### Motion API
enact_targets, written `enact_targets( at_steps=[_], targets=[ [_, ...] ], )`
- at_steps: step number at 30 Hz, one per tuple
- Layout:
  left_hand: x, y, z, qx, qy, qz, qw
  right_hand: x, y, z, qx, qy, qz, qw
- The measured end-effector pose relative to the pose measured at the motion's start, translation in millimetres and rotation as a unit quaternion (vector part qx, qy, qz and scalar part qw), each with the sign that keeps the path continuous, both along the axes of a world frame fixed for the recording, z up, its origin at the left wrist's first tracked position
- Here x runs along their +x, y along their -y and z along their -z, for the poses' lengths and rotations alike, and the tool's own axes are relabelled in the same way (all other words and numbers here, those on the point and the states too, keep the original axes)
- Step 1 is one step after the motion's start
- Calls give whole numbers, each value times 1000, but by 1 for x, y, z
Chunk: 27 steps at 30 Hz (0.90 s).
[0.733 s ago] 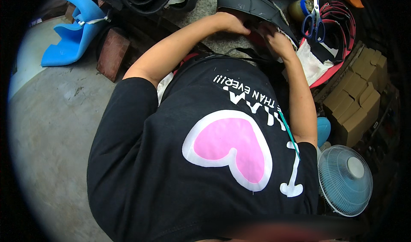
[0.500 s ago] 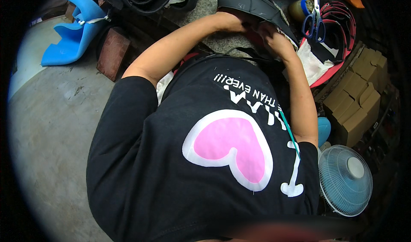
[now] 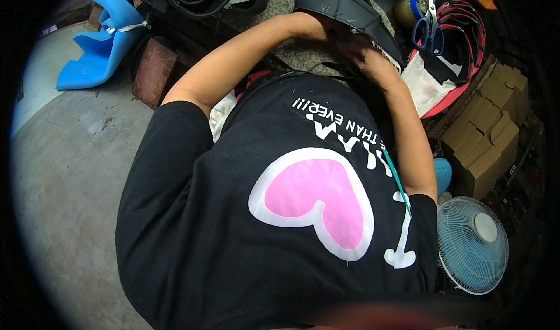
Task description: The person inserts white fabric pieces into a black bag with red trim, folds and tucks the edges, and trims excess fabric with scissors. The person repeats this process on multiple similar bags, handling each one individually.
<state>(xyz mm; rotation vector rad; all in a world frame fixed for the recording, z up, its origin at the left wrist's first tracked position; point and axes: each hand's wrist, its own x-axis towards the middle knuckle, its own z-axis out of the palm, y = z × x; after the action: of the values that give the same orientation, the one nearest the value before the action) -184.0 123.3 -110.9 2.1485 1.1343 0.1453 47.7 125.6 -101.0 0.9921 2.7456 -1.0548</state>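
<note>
A stiff, curved black piece (image 3: 335, 4), with a pale frayed edge along its inner side, is between my hands at the top of the view. My left hand (image 3: 318, 28) is closed on its near left side, its fingers mostly hidden in the shadow under the piece. Close beside it, my right hand (image 3: 372, 60) has bent fingers gathered at the piece's lower edge. What lies between the two sets of fingertips is too dark to make out. Below the hands, a dark strap crosses a speckled grey surface (image 3: 291, 54).
Blue-handled scissors (image 3: 430, 29) stand by a blue-rimmed jar (image 3: 406, 12). Right of them are curled red-edged black strips (image 3: 464, 38) and white cloth (image 3: 421, 82). Cardboard boxes (image 3: 481, 131) and a fan (image 3: 473, 245) are farther right. Blue foam (image 3: 102, 50) and a reddish-brown block (image 3: 154, 70) are left.
The black piece has shifted slightly left. My right hand has drawn a little closer to the left hand, and its fingers have changed position. The left hand has barely moved.
</note>
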Motion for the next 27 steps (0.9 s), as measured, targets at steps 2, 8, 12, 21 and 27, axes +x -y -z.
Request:
enact_targets(
  at_steps=[2,8,12,21,27],
  targets=[
    [-2,1,-2,-24,18,-11,999,0,-2,-6,-63,57,40,996],
    [7,6,18,77,58,-112,989,0,-5,-3,-15,-13,5,1000],
    [14,3,31,261,-37,-21,965,4,-1,3,-13,5,-38,999],
    [32,0,44,317,-33,-108,942,2,-7,-8,-92,57,-56,993],
    [34,-3,52,275,-49,-133,951,4,-2,-23,-118,36,35,992]
  ],
)
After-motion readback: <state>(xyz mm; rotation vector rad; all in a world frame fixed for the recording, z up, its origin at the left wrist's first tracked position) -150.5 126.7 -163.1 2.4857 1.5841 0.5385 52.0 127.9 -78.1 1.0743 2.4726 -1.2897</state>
